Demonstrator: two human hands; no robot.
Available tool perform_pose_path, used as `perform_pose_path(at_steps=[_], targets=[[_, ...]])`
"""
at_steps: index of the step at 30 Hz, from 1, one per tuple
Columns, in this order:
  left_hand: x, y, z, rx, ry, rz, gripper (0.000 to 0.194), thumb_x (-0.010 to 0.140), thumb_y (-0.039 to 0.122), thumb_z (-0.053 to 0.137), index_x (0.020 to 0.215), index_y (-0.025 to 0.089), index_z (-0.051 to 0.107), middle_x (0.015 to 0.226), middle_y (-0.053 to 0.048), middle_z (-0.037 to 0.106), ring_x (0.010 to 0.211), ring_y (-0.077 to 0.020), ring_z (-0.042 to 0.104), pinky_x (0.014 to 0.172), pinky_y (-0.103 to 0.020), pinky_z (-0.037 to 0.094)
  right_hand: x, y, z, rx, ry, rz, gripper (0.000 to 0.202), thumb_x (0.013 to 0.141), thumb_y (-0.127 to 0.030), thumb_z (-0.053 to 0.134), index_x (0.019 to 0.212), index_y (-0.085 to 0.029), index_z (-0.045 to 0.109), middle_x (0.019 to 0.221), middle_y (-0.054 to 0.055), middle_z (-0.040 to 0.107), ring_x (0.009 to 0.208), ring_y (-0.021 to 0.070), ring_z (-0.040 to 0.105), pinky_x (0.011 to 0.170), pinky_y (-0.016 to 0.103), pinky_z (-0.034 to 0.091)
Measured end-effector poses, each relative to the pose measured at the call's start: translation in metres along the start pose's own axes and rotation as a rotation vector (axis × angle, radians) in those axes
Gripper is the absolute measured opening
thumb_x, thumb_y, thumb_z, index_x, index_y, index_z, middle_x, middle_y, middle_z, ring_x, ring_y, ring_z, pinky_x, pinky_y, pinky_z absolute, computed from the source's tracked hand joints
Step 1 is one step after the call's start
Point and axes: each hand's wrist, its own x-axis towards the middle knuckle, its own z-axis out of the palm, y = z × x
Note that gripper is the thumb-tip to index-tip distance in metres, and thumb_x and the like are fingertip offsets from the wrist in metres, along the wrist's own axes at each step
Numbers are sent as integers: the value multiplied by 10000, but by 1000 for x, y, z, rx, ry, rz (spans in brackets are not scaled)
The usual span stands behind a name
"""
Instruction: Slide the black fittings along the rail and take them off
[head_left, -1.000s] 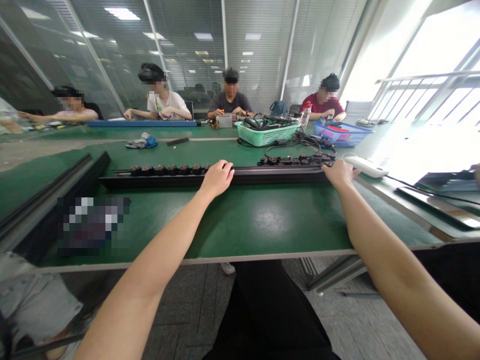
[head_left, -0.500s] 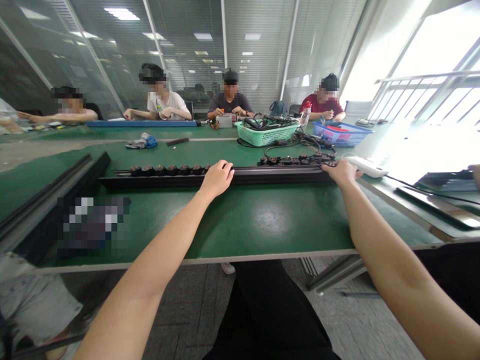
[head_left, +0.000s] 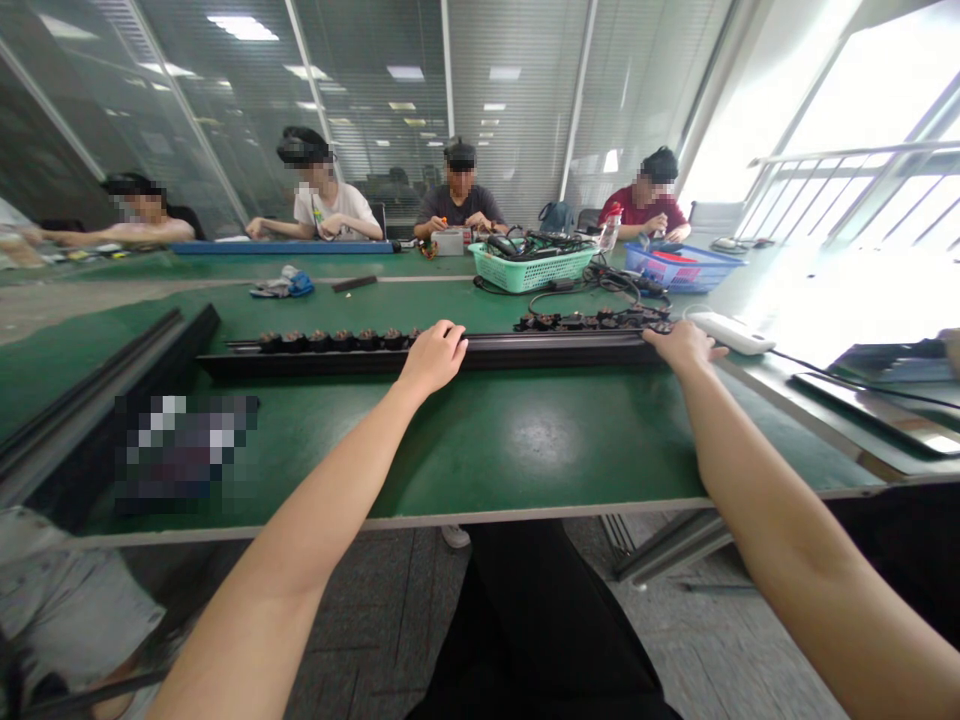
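A long black metal channel (head_left: 555, 357) lies crosswise on the green table. My left hand (head_left: 436, 355) is closed over its top edge near the middle, fingers curled to the far side. At its right end my right hand (head_left: 684, 345) grips the profile, thumb near side and fingertips partly hidden. Along the far side of the left half sits a row of black socket modules (head_left: 343, 341). Another strip of dark socket modules (head_left: 592, 320) with cables lies behind the right half, just left of my right hand.
A green basket (head_left: 534, 268) of cables and a blue basket (head_left: 679, 270) stand farther back. A white power strip (head_left: 731, 332) lies right of my right hand. More black channels (head_left: 127, 400) lie at left, gloves (head_left: 285, 283) behind. Several people sit across the table.
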Motion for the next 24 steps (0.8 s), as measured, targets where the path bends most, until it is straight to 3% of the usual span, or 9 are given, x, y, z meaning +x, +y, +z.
perform_pose_path(at_steps=[18, 24], targets=[[0, 0, 0, -6, 0, 2, 389, 1065, 318, 408, 1338, 180, 647, 1317, -143, 636, 1191, -295, 645, 1070, -440, 515, 4, 2, 4, 12, 33, -20, 504, 874, -523, 714, 1211, -149, 698, 1288, 256, 658, 1300, 483, 534, 1021, 719, 393], [1, 2, -1, 8, -16, -12, 396, 1074, 312, 397, 1338, 157, 648, 1333, -154, 633, 1203, -298, 642, 1088, -433, 498, 1, 1, 1, -64, 30, -37, 543, 895, -558, 669, 1241, -140, 690, 1273, 245, 673, 1234, 426, 578, 1041, 643, 395]])
